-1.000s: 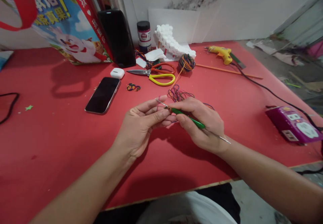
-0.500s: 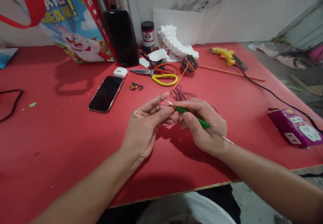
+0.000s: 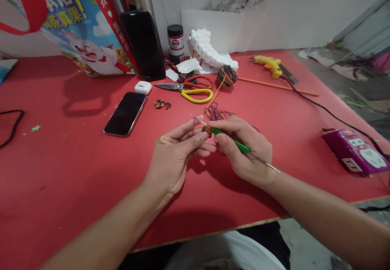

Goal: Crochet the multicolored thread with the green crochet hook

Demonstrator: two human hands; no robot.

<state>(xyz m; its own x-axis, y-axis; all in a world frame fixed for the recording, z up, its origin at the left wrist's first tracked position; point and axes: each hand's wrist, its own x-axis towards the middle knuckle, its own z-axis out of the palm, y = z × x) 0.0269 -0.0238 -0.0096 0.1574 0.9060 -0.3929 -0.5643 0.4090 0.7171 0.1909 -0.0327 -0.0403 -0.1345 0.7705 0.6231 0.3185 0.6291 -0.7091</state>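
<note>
Between its thumb and fingers, my left hand (image 3: 179, 152) pinches a small brown-orange crochet piece (image 3: 206, 130). A strand of yarn runs up over its raised forefinger. My right hand (image 3: 248, 150) is closed round the green grip of a crochet hook (image 3: 242, 145), whose thin metal shaft lies over the crochet piece and points up to the left. Just beyond my fingers is a loose tangle of multicoloured yarn (image 3: 217, 112). An orange strand leads from there back to the yarn ball (image 3: 227, 76). The underside of the crochet piece is hidden by my fingers.
Scissors (image 3: 198, 95), a small crocheted scrap (image 3: 162, 104), a phone (image 3: 125, 114) and a white earbud case (image 3: 143, 87) lie beyond my left hand. Farther right are a yellow glue gun (image 3: 269, 65) and a purple box (image 3: 355, 150). A printed bag (image 3: 97, 55) stands back left.
More of the crochet piece shows between my fingers. The hook's tip has shifted slightly and my left lower fingers have spread a little. The whole view has moved slightly.
</note>
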